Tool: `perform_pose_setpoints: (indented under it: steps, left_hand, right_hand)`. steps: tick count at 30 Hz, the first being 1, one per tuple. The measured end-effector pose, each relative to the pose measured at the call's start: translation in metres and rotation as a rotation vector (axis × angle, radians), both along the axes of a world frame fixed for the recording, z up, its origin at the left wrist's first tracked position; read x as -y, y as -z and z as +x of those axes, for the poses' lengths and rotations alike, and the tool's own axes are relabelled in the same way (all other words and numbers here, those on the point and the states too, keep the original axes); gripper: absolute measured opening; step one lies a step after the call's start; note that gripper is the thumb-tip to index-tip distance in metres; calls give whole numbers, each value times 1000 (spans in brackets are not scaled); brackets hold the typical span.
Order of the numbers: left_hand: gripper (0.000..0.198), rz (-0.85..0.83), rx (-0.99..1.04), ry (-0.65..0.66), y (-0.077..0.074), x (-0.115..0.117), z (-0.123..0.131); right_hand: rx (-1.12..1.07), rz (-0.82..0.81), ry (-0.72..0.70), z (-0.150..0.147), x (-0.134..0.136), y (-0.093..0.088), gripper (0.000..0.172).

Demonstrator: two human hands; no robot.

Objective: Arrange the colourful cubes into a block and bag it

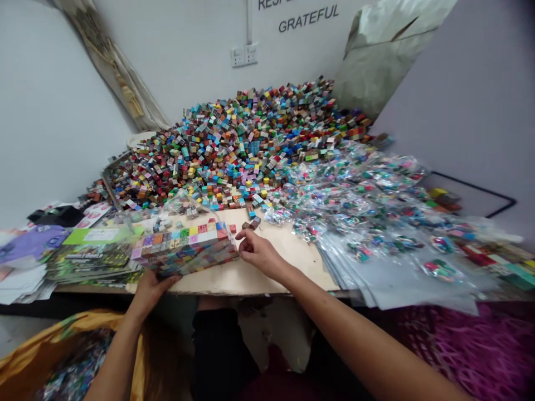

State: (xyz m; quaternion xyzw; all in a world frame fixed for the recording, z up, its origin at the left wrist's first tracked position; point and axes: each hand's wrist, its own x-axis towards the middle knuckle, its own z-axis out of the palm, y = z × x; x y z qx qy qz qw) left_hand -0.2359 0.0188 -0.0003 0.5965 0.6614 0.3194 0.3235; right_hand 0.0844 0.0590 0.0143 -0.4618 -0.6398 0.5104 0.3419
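- A person's left hand (152,293) gripped a clear plastic bag (185,249) packed with rows of small multicoloured cubes, its fingers curled under the bag's near edge at the front of a pale wooden board (234,284).
- The bag lay tilted across the board's left part, its far end resting on the board and its corner reaching toward the right hand.
- The right hand (259,253) hovered just beside the bag's right end, its fingers (243,234) drawn into a narrow pinch; whether they held anything could not be told.
- A few loose cubes (251,223) sat just beyond those fingertips, at the edge of the board.
- A great heap of coloured cubes (234,142) rose behind the board, against a white wall (175,50) lettered "GRATEFUL" and fitted with a double socket (244,54).
- Dozens of small sealed bags of cubes (355,206) spread to the right, over a stack of flat clear sleeves (376,278).
- Printed cards (92,257) and purple-printed sheets (31,245) lay piled to the left.
- A yellow sack (25,340) stood on the floor at lower left, with a pink mesh basket (460,345) at lower right.
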Motion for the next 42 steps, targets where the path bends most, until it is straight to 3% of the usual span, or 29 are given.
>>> perform_pose_setpoints:
  steps: [8,17,21,24,27,30,33,38,42]
  left_hand:
    - [63,1,23,-1,-1,1,2]
    - [59,-4,31,28,-6,1,5]
    - [62,20,121,5,-4,2,4]
    - [70,83,320,-19,-7,4,2]
    - [76,214,525,-19,-18,3,7]
    - [68,296,594,-27,-23,-2,13]
    - [56,263,549,-46,-13,-4,15]
    - [58,168,529,22,15,0,8]
    - [58,190,344,62,16,4,0]
  right_hand:
    - [180,179,73,-9,6,3,35]
    - [351,168,84,-15,2,22,38]
    - [400,139,40,-9,0,17,40]
    - [276,133,-59,0,-1,0,53]
    - [-44,119,-104,-1,-5,-17,76]
    - [-214,29,-112,-14,-11,-22,78]
    - [-223,-33,-112,-27,-15,-11,67]
    - [-215,-59,-127,-31,-22,25,61]
    - [-73,-7,-167,-24,-24,41,53]
